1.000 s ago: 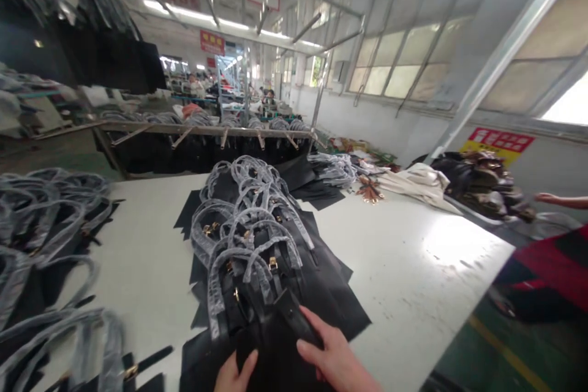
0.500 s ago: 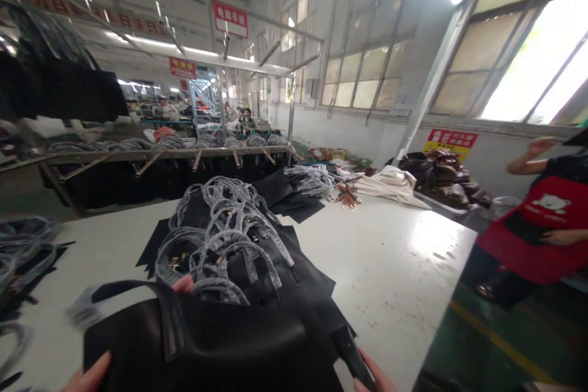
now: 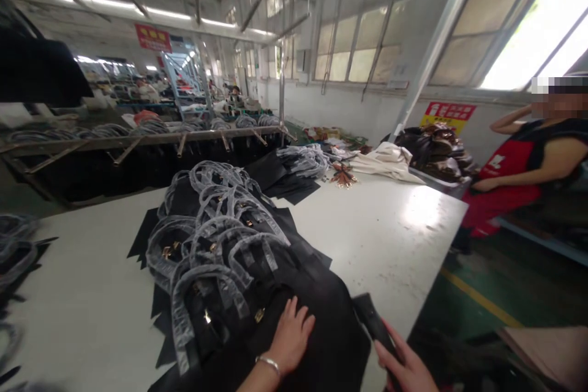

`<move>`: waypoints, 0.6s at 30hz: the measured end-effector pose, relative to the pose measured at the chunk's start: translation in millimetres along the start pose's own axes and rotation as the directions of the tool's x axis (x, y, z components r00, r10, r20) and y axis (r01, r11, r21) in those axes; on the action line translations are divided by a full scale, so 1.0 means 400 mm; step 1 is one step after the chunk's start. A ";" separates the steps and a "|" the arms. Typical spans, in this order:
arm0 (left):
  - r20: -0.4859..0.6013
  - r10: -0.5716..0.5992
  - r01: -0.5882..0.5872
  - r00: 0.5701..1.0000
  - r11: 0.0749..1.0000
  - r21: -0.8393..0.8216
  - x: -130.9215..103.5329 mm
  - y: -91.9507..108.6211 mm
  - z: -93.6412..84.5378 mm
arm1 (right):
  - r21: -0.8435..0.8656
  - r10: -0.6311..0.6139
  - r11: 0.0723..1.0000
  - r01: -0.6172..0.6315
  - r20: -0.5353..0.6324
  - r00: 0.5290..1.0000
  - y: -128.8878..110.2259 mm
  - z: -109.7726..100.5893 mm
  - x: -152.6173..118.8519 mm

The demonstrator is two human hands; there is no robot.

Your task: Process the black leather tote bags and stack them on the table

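A heap of black bag panels (image 3: 331,294) with plastic-wrapped handles (image 3: 211,282) and gold-coloured metal fittings (image 3: 260,315) lies on the white table. My left hand (image 3: 293,335), with a bracelet at its wrist, rests palm down on the nearest black panel, fingers stretched out, holding nothing. To its right, my right hand (image 3: 407,358) is closed around a flat black strip (image 3: 374,321). The strip slants up beside the heap's right edge. Its lower end is hidden in my fingers.
The white table (image 3: 376,239) carries more wrapped handles (image 3: 16,251) at left, brown tassel-like pieces (image 3: 343,175) and cream cloth (image 3: 383,162) at back. A metal rack (image 3: 151,135) stands beyond. A person in a red apron (image 3: 509,190) is at right.
My left hand has let go of the near black panel and moved right; the panel now lies on the heap. My right hand still holds the strip. The person at right has shifted.
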State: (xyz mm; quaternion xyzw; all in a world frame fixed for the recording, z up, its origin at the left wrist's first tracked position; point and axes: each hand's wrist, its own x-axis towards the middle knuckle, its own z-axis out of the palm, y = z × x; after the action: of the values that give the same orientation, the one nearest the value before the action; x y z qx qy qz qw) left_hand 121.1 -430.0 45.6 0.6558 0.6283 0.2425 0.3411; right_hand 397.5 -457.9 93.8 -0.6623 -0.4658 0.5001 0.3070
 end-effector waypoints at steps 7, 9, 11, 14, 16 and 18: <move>0.046 0.308 -0.289 0.950 0.819 0.496 -0.113 -0.096 0.094 | -0.021 0.070 0.997 -0.068 0.117 0.991 -0.025 0.059 0.026; 0.056 0.324 -0.308 0.945 0.812 0.496 -0.113 -0.096 0.084 | -0.032 0.076 0.997 -0.071 0.201 0.977 -0.033 0.096 0.054; 0.066 0.325 -0.316 0.943 0.821 0.476 -0.111 -0.092 0.074 | -0.043 0.083 0.996 -0.074 0.261 0.962 -0.043 0.131 0.090; 0.066 0.314 -0.309 0.947 0.839 0.448 -0.110 -0.087 0.067 | -0.058 0.099 0.995 -0.085 0.321 0.942 -0.067 0.172 0.154; 0.070 0.304 -0.303 0.950 0.846 0.438 -0.110 -0.086 0.066 | -0.063 0.114 0.993 -0.098 0.356 0.928 -0.085 0.189 0.196; 0.075 0.295 -0.297 0.953 0.850 0.434 -0.111 -0.086 0.066 | -0.063 0.125 0.992 -0.109 0.380 0.917 -0.102 0.198 0.228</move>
State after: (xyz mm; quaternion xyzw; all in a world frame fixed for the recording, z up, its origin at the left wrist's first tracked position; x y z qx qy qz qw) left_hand 113.9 -478.4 7.5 0.8053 0.5573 0.1420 0.1442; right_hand 315.8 -363.0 70.5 -0.5846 -0.4866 0.6275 0.1663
